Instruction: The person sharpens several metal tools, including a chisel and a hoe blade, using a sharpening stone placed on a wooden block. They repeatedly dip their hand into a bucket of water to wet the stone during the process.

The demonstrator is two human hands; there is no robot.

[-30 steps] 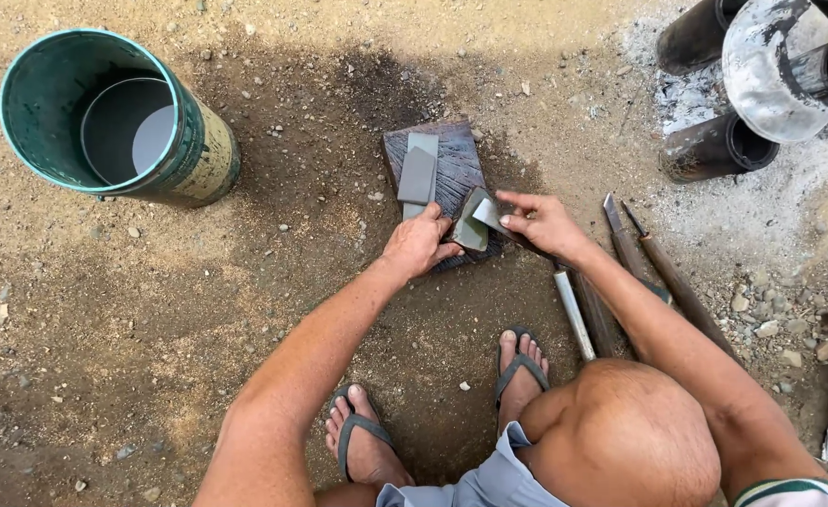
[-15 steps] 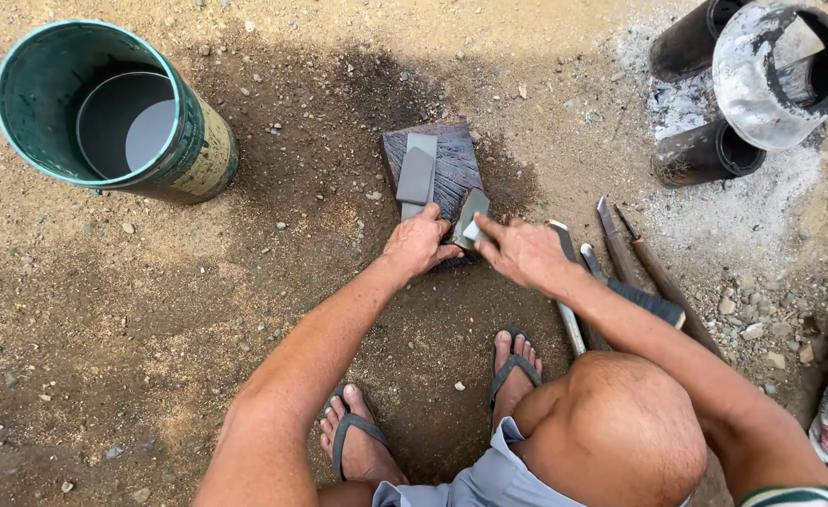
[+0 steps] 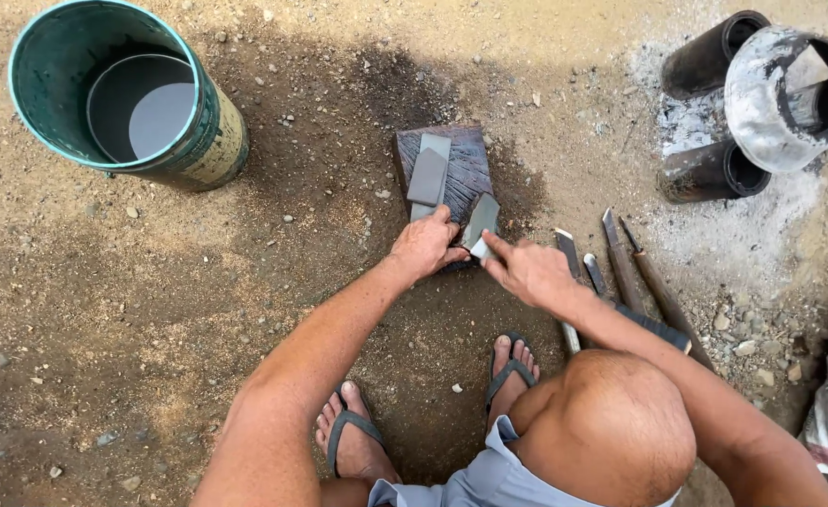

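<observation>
Left hand [image 3: 423,246]: grips block [image 3: 452,169] edge — steadies it.
Right hand [image 3: 527,272]: pinches grey stone [image 3: 482,221], frame centre, tilted on block.
Bucket [image 3: 123,94]: upper left, water near.

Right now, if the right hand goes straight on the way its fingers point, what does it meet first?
The right hand points up and left at the small grey stone it touches on the dark wooden block. It would likely press into that stone first, then reach the left hand just beside it.
</observation>
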